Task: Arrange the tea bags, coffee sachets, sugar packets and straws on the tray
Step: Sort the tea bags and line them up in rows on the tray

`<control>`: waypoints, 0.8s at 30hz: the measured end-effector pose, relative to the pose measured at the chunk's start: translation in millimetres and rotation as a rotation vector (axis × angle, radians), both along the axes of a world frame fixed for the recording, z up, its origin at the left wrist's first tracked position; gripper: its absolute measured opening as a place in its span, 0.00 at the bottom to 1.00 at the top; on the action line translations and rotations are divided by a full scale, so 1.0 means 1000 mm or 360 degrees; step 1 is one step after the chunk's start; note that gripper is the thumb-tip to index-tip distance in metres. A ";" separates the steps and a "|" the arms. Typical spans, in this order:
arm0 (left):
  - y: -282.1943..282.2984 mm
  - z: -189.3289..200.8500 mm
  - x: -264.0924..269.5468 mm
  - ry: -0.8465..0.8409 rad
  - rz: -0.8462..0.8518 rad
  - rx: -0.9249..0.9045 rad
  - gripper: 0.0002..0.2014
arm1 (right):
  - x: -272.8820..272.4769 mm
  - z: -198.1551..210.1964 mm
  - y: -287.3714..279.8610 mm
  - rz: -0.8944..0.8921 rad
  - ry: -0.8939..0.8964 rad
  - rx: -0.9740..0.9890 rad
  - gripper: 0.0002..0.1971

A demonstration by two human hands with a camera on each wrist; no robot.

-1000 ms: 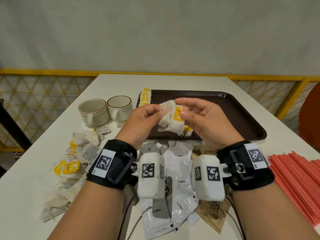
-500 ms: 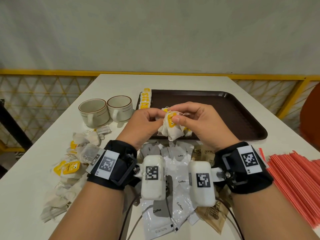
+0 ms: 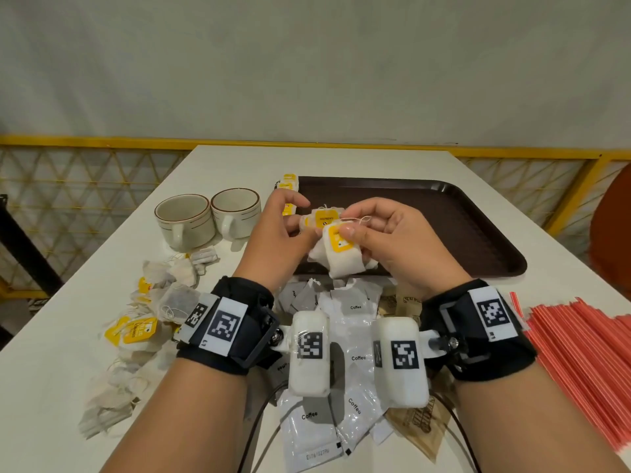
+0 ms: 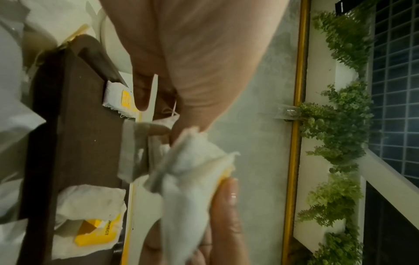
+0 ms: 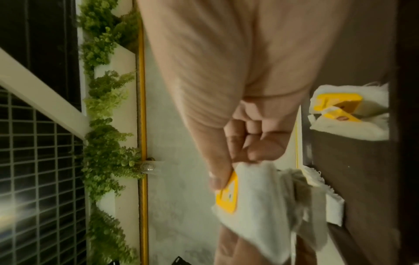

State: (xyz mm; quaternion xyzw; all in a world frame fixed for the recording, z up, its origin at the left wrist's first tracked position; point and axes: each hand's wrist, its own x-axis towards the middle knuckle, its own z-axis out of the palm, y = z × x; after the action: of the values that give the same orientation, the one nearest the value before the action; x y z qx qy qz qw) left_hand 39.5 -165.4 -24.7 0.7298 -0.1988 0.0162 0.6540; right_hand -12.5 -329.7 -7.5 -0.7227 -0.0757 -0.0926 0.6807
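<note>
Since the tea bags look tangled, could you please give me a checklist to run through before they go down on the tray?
1. Right hand grips the bunch of tea bags: ok.
2. Left hand holds one tea bag apart from the bunch: ok.
3. String free of the bunch: cannot tell.
4. Tray has bare room under the hands: ok.
5. Row of tea bags at the tray's far left corner is there to extend: ok.
6. Cups stand off the tray, out of the way: ok.

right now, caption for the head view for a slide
Both hands pinch tea bags above the brown tray.
</note>
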 end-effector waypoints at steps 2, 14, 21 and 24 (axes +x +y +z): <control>0.000 0.001 -0.001 -0.0026 -0.0026 0.0056 0.11 | 0.002 -0.002 0.000 -0.0160 -0.0001 -0.0040 0.07; -0.003 0.000 -0.003 -0.0249 -0.0174 0.0222 0.09 | 0.006 -0.005 -0.001 -0.0375 0.0045 -0.0071 0.09; -0.004 0.002 -0.007 -0.0149 -0.0157 0.0137 0.08 | 0.004 -0.003 -0.003 -0.0373 0.0070 0.0054 0.08; -0.004 0.003 -0.007 -0.0109 -0.0154 0.0103 0.08 | 0.004 -0.003 -0.006 -0.0336 0.0063 -0.0100 0.07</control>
State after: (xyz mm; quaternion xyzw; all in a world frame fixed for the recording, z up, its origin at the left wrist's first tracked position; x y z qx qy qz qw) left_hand 32.3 -169.0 -22.2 0.7391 -0.2566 0.0030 0.6228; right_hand -8.9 -335.9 -10.2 -0.7494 0.0114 -0.1469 0.6455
